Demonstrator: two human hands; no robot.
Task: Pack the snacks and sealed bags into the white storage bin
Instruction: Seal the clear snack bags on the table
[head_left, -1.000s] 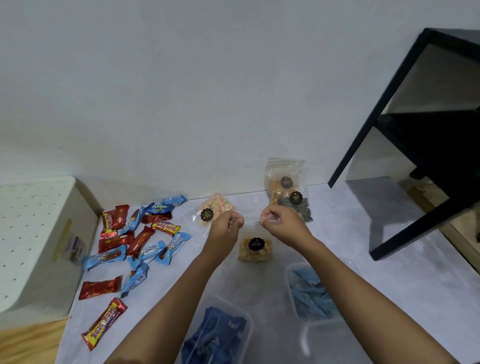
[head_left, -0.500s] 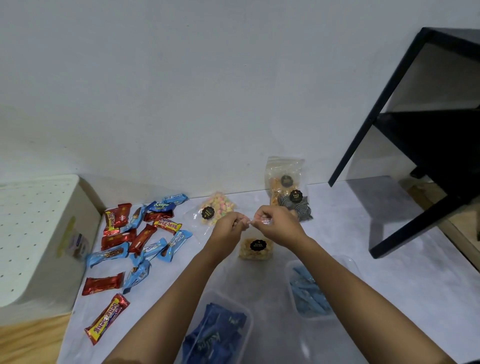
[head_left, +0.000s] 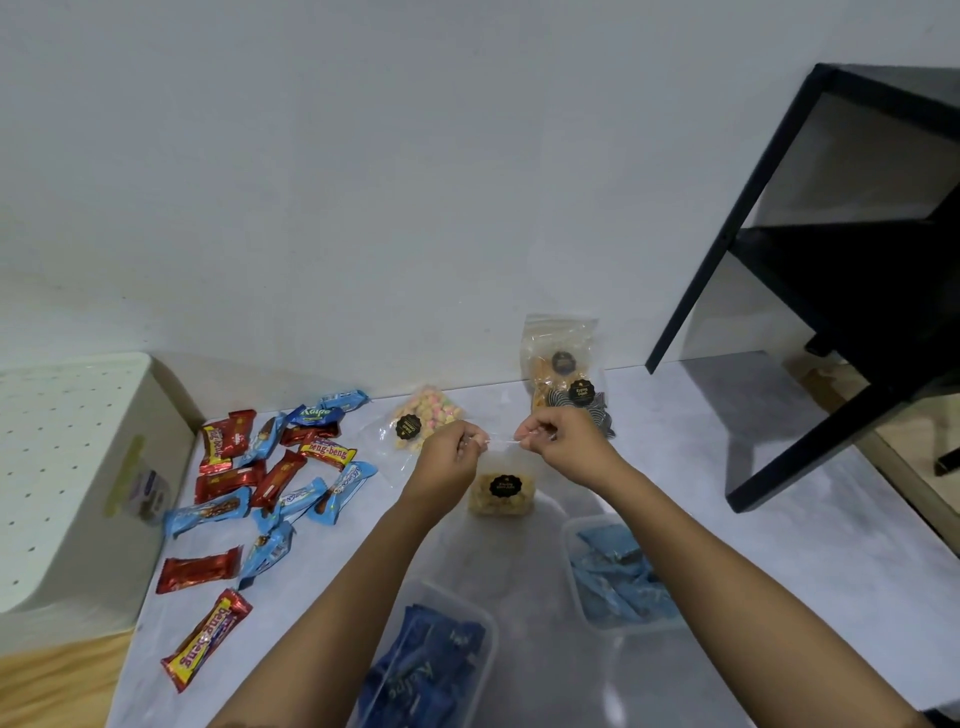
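A clear zip bag of yellow snacks (head_left: 501, 493) with a black round label hangs over the grey mat. My left hand (head_left: 447, 457) and my right hand (head_left: 563, 444) each pinch its top seal edge, one at either end. A bag of pastel puffs (head_left: 423, 413) lies behind my left hand. Two more labelled bags (head_left: 563, 371) lean on the wall behind my right hand. Several red and blue wrapped snack bars (head_left: 270, 478) lie scattered to the left. The white storage bin (head_left: 67, 467), with a perforated lid on it, stands at the far left.
Two clear plastic tubs sit near me: one with dark blue packets (head_left: 426, 670), one with light blue packets (head_left: 615, 577). A black metal shelf frame (head_left: 810, 291) stands at the right. The grey mat (head_left: 727, 519) ends on wooden flooring at the left and right.
Both hands have come closer together along the bag's top edge and lowered slightly. The bag hangs in about the same place.
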